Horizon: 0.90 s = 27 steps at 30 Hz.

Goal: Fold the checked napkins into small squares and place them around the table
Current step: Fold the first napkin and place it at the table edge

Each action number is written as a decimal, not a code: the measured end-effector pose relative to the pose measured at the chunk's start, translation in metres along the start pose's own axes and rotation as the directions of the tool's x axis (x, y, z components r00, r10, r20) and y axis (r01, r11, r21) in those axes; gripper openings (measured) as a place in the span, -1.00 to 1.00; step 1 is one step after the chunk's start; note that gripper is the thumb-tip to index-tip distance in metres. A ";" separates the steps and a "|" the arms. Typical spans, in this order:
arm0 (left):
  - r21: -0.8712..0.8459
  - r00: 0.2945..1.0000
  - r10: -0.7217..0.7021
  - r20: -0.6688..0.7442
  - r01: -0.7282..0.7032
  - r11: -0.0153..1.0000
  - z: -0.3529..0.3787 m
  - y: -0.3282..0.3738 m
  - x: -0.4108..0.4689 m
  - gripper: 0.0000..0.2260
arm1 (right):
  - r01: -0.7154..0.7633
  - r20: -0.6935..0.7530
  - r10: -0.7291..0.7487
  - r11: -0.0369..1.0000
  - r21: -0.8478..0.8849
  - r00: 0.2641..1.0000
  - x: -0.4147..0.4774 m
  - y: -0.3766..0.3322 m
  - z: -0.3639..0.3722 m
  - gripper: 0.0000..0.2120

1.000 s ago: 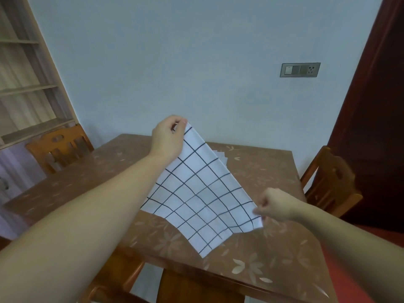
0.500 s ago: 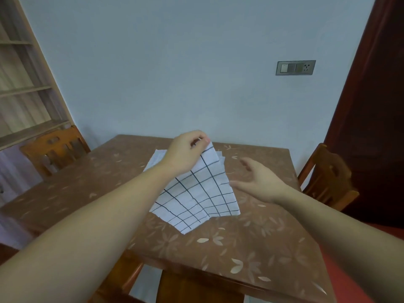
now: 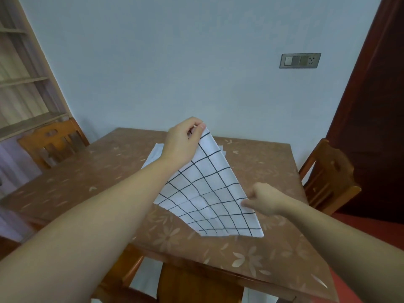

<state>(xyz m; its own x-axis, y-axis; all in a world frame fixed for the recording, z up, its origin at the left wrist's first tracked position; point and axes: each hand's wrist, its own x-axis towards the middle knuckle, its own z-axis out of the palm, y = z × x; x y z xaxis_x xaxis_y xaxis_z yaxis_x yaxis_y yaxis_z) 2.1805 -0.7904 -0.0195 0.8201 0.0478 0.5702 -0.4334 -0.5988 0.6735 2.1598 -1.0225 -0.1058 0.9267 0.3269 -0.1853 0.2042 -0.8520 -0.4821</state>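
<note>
A white napkin with a black check (image 3: 209, 189) hangs stretched above the brown floral table (image 3: 273, 254). My left hand (image 3: 182, 144) pinches its top corner, raised over the table's middle. My right hand (image 3: 263, 201) pinches the napkin's right edge lower down, near the front right. The napkin's bottom edge droops toward the tabletop. Behind it lies a pile of more white napkins (image 3: 154, 155), mostly hidden by my left arm and the held napkin.
A wooden chair (image 3: 51, 139) stands at the table's left side and another chair (image 3: 328, 178) at the right. A shelf unit (image 3: 24, 84) fills the left wall. A dark door (image 3: 376, 106) stands at the right. A chair back shows below the table's front edge.
My right hand, open and off the napkin half a second ago, has come down and taken hold of its right edge. The napkin is spread wider again.
</note>
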 end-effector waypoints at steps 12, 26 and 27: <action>-0.245 0.951 -0.281 -0.130 0.244 0.938 -0.002 -0.022 -0.001 -0.91 | 0.068 0.050 -0.097 0.908 0.414 0.994 -0.012 -0.047 -0.032 -0.81; -0.507 0.485 -0.557 0.675 0.852 0.127 0.042 -0.089 -0.090 -0.63 | -0.172 -0.025 0.349 0.520 0.836 0.937 0.014 0.028 -0.024 -0.71; -0.518 0.506 -0.563 0.653 0.841 0.154 0.046 -0.087 -0.088 -0.67 | -0.208 0.000 0.380 0.505 0.838 0.925 0.015 0.036 -0.016 -0.70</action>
<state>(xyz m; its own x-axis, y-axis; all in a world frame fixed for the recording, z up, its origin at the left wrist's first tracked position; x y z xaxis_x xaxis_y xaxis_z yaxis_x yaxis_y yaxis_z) 2.1634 -0.7793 -0.1504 0.9030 -0.1610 -0.3983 0.4295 0.3623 0.8272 2.1861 -1.0548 -0.1118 0.9348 -0.0216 -0.3546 -0.3535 -0.1555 -0.9224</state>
